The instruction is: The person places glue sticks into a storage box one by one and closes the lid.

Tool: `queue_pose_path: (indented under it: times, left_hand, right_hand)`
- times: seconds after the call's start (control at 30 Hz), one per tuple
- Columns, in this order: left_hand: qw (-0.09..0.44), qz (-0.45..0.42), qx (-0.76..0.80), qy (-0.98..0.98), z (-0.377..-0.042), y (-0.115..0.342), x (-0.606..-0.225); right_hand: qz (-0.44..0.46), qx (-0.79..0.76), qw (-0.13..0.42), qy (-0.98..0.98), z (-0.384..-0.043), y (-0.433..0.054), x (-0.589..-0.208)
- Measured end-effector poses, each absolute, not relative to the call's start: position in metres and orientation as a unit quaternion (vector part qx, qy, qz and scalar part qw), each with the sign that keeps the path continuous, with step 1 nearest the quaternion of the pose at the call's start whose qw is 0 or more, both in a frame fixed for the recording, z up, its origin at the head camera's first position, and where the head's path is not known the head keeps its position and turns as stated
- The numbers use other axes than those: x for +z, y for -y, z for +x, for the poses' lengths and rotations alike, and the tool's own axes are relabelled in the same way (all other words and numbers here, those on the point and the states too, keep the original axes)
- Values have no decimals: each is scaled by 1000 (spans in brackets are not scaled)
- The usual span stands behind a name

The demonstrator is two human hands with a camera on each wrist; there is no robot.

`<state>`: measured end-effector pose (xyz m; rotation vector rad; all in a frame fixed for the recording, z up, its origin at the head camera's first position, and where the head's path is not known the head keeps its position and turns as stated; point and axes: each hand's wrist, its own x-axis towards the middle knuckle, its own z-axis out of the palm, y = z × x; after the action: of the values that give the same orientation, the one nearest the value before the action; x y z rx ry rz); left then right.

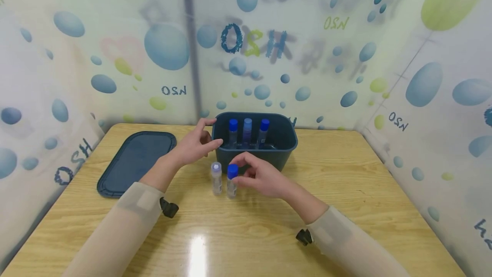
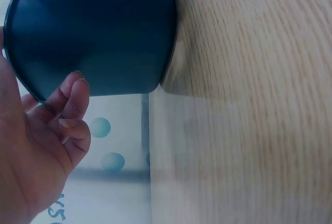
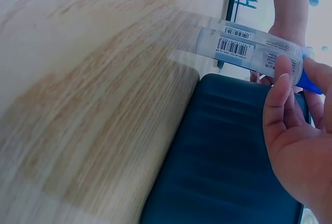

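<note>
My right hand (image 1: 263,176) pinches a clear bottle (image 1: 232,188) by its blue cap, in front of the dark blue bin (image 1: 250,155). Barcodes show on its label in the right wrist view. Just left of it, a second clear bottle (image 1: 217,183) with a translucent cap stands upright. My left hand (image 1: 192,144) is at the bin's left end, its thumb and index finger extended along the rim and the other fingers loosely bent. Inside the bin stand a left blue-capped bottle (image 1: 233,129), a pale-capped bottle (image 1: 247,131) and a right blue-capped bottle (image 1: 263,129).
A dark blue lid (image 1: 134,161) lies flat on the wooden table (image 1: 326,174), left of the bin. Behind the table hangs a patterned backdrop (image 1: 326,97), with more of it on both sides. Each wrist carries a small black camera.
</note>
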<state>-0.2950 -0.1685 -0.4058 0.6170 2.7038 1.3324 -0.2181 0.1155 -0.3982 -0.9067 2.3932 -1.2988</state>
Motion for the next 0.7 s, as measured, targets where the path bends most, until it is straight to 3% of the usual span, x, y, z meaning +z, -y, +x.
queue_pose_path:
  times: [0.27, 0.7]
  left_hand:
    - [32, 197, 434, -879, -294, 168, -406]
    - [37, 196, 440, -876, -294, 169, -406]
  right_hand:
    - [-313, -461, 136, -819, -216, -117, -400]
    - [-327, -473, 84, -814, -204, -135, -382]
